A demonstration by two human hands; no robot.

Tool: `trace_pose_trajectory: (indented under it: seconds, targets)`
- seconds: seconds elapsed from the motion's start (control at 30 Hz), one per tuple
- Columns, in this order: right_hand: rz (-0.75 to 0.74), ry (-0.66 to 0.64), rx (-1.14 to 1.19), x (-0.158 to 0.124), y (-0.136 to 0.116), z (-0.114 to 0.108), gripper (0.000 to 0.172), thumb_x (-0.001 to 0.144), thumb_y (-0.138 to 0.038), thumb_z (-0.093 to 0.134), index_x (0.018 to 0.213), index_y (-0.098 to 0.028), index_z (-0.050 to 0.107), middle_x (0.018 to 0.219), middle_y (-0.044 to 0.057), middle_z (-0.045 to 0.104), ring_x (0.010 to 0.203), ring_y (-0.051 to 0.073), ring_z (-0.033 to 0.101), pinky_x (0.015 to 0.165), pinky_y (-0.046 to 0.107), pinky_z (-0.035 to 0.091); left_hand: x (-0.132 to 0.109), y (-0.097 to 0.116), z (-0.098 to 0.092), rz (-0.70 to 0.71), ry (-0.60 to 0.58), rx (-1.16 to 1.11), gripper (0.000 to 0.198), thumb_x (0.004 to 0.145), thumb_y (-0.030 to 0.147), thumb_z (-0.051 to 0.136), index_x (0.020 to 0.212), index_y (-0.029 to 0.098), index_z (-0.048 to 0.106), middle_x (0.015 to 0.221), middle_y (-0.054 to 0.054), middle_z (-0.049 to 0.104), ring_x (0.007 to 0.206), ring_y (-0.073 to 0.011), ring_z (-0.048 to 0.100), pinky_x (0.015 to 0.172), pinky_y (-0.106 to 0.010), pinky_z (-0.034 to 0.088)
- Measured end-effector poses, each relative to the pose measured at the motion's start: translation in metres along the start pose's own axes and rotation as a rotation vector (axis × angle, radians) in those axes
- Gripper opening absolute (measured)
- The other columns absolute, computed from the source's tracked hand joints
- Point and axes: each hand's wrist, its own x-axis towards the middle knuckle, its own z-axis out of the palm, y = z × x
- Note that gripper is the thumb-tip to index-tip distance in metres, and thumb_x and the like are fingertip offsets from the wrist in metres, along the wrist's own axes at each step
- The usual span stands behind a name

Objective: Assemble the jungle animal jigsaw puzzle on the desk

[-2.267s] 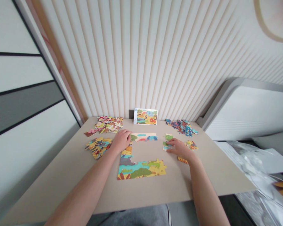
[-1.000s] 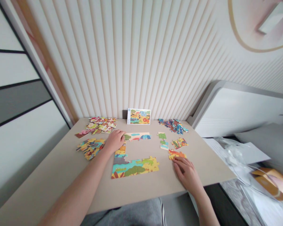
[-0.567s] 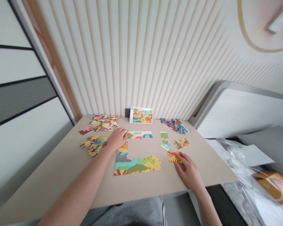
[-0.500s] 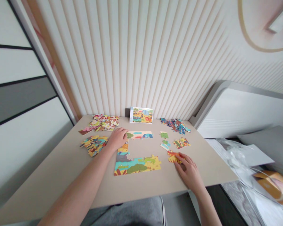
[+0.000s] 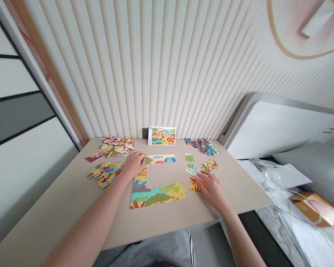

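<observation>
A partly joined jigsaw lies on the table in front of me, its lower strip (image 5: 158,196) showing a crocodile and a green bush. Its upper strip (image 5: 163,159) carries part of a blue elephant. My left hand (image 5: 134,164) rests palm down at the upper left corner, its fingers lying on the pieces there and covering some of them. To the right of the jigsaw, my right hand (image 5: 212,188) has its fingers spread over orange and yellow lion pieces (image 5: 195,184), touching them and partly hiding them.
Loose pieces lie in a mixed pile (image 5: 118,145), a yellow-blue pile (image 5: 105,173) and a dark blue pile (image 5: 204,146). Near my right hand are a green piece (image 5: 189,157), a green-blue piece (image 5: 191,169) and a joined cluster (image 5: 210,165). The picture card (image 5: 161,136) leans against the wall.
My right hand has moved up and left over the lion pieces, and the orange piece beneath it now sits straighter against the yellow ones. My left hand stays at the corner. The view has shifted slightly.
</observation>
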Motion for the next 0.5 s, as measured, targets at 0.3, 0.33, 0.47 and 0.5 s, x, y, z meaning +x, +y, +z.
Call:
trace_pose_trajectory:
  seconds: [0.3, 0.33, 0.47, 0.5]
  targets:
    - [-0.002, -0.099, -0.017, 0.059, 0.0, 0.022, 0.037, 0.096, -0.044, 0.059, 0.126, -0.025, 0.069, 0.126, 0.011, 0.066, 0.117, 0.027, 0.06, 0.105, 0.04, 0.043, 0.0, -0.002, 0.001, 0.028, 0.015, 0.002, 0.031, 0.095, 0.024, 0.046, 0.114, 0.021, 0.071, 0.11, -0.01, 0.07, 0.105, -0.0284, 0.062, 0.098, -0.044, 0.048]
    - [-0.002, -0.097, -0.015, 0.058, 0.001, 0.021, 0.037, 0.095, -0.045, 0.06, 0.125, -0.025, 0.069, 0.125, 0.011, 0.066, 0.116, 0.027, 0.06, 0.105, 0.04, 0.043, 0.0, -0.002, 0.001, 0.028, 0.015, 0.001, 0.031, 0.095, 0.024, 0.047, 0.114, 0.021, 0.071, 0.11, -0.01, 0.07, 0.105, -0.0285, 0.062, 0.099, -0.044, 0.048]
    - [-0.023, -0.105, -0.01, 0.046, 0.005, 0.017, 0.043, 0.092, -0.049, 0.062, 0.129, -0.026, 0.067, 0.125, 0.01, 0.065, 0.117, 0.027, 0.059, 0.106, 0.042, 0.041, 0.0, -0.002, 0.002, 0.021, 0.016, 0.002, 0.031, 0.095, 0.025, 0.047, 0.114, 0.02, 0.071, 0.111, -0.011, 0.07, 0.107, -0.0288, 0.061, 0.099, -0.045, 0.047]
    - [-0.026, -0.108, -0.015, 0.042, 0.009, 0.015, 0.046, 0.091, -0.05, 0.063, 0.13, -0.027, 0.066, 0.125, 0.01, 0.064, 0.117, 0.028, 0.059, 0.106, 0.043, 0.041, 0.0, -0.002, 0.002, 0.019, 0.015, 0.003, 0.031, 0.095, 0.025, 0.047, 0.114, 0.02, 0.071, 0.111, -0.011, 0.07, 0.107, -0.0289, 0.061, 0.099, -0.045, 0.047]
